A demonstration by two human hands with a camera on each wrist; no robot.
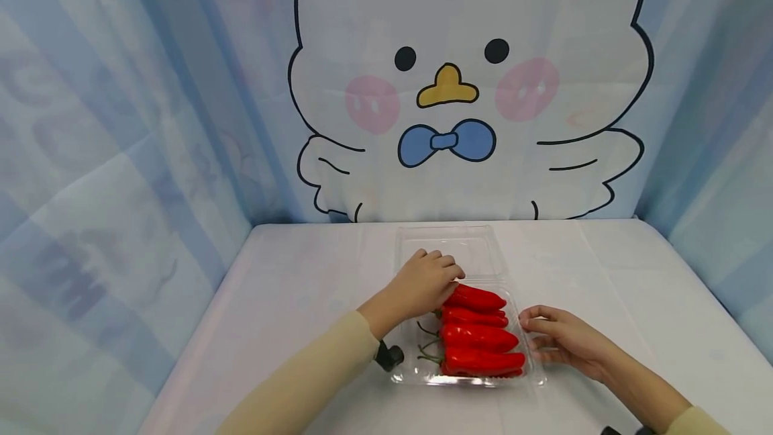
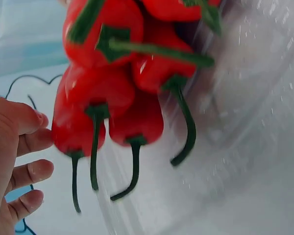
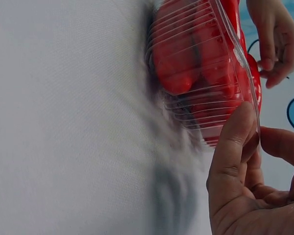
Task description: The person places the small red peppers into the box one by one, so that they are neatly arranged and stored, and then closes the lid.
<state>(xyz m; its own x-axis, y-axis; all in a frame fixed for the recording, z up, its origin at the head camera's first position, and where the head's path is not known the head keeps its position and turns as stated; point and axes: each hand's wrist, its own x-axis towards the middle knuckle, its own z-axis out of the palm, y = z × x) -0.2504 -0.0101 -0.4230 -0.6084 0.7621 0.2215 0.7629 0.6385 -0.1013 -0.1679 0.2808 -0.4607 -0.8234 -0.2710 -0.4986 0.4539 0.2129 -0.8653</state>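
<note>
A clear plastic clamshell box lies with its lid folded back. Several red peppers with green stems, such as the nearest pepper, are stacked crosswise in it. My left hand is over the far end of the stack. In the left wrist view its loosely bent fingers are beside a pepper, with one fingertip at its side; nothing is held. At the box's right side, my right hand pinches the rim between thumb and fingers.
A white-covered table bears the box. Behind it hangs a cloth printed with a cartoon bird, and pale blue curtains hang at the sides. A black wrist camera on my left arm is over the box's left edge.
</note>
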